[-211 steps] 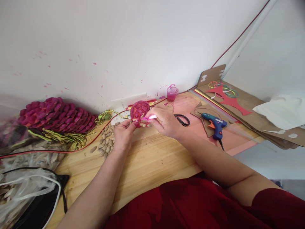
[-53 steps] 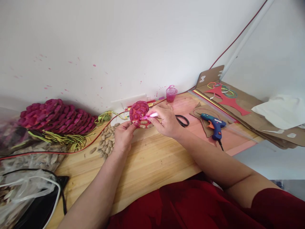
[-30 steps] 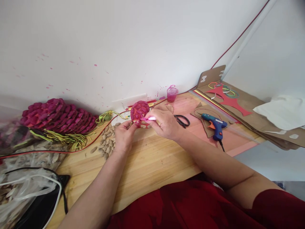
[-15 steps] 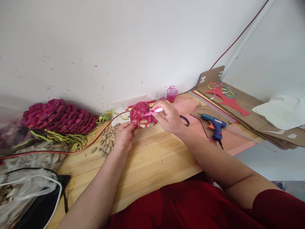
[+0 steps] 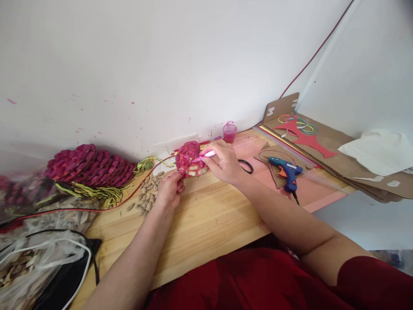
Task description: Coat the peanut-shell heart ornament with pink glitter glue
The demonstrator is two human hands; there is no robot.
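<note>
My left hand is closed on the lower left edge of a round peanut-covered disc, holding it tilted just above the wooden table. Most of its peanuts are painted magenta, while several along the lower edge show bare tan shells. In my right hand the fingers pinch a slim paintbrush with a white and pink handle, its tip touching the disc near the bare shells. Loose peanuts lie in a pile left of my left hand. Behind my right hand stands a clear cup of magenta paint.
Painted discs with yellow-green strings form a leaning stack at the left. A red cable crosses there, beside plastic bags. To the right are a black ring, a blue glue gun and cardboard sheets. A paint-speckled wall rises behind.
The brush tip has shifted slightly down across the disc, nearer the bare shells. Both hands keep their holds, and the whole view has shifted a little.
</note>
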